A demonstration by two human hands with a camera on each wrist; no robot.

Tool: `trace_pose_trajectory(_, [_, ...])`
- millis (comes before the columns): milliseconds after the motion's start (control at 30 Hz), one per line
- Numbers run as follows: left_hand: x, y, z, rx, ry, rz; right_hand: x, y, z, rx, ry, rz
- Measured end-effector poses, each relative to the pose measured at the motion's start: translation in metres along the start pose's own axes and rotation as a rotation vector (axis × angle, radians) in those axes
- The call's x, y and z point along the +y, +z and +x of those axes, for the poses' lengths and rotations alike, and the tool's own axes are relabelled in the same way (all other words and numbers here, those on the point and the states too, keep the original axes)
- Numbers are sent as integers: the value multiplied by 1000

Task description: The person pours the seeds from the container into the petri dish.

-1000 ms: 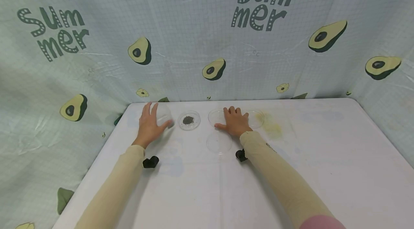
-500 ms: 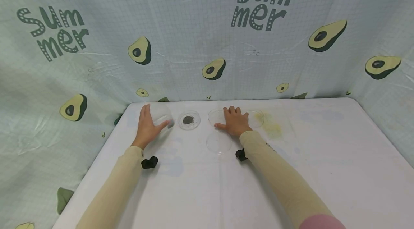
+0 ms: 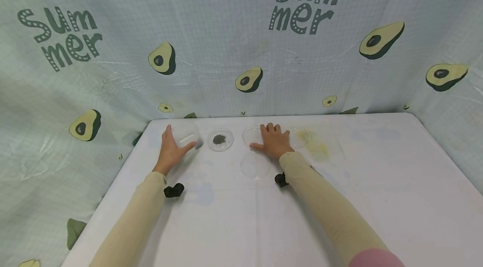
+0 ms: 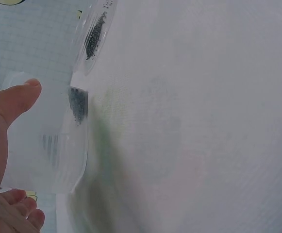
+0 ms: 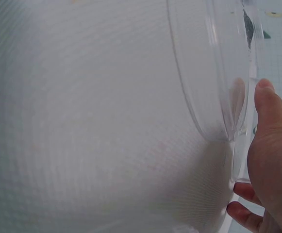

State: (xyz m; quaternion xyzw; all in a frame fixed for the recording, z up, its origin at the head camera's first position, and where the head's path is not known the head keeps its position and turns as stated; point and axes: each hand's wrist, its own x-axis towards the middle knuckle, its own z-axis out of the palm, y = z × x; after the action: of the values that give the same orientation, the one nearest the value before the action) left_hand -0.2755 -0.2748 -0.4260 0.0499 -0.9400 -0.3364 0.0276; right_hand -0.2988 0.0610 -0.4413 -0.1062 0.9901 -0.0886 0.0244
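Observation:
At the back left my left hand (image 3: 171, 149) has its thumb and fingers spread around a translucent plastic cup (image 3: 187, 133); contact is not clear. In the left wrist view, dark grains (image 4: 78, 104) show low in the cup. Right of it stands a clear petri dish (image 3: 229, 144) with a small heap of dark grains (image 3: 219, 139). My right hand (image 3: 276, 142) spreads its fingers over and between two clear dishes, a left dish (image 3: 250, 133) and a right dish (image 3: 299, 143), partly hiding them. Another clear dish (image 3: 255, 167) lies in front.
The white table (image 3: 211, 225) ends at a cloth backdrop (image 3: 211, 49) printed with avocados. A yellowish stain (image 3: 318, 147) marks the tabletop to the right of the dishes. Black wrist cameras (image 3: 174, 190) hang below both sleeves.
My left hand has drawn slightly back and left, its fingers coming away from the far side of the cup. The cup stays in place. My right hand has not moved.

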Motion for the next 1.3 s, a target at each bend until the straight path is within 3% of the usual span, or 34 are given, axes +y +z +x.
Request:
trace_pose_trajectory(367, [-5, 4, 0, 8, -13, -95, 1, 2, 1, 19, -6, -7])
trace_pose_trajectory(733, [-6, 5, 0, -21, -77, -173, 0, 0, 0, 14, -4, -4])
trace_pose_trajectory(1300, [-4, 4, -2, 44, -17, -232, 1, 3, 2, 17, 1, -9])
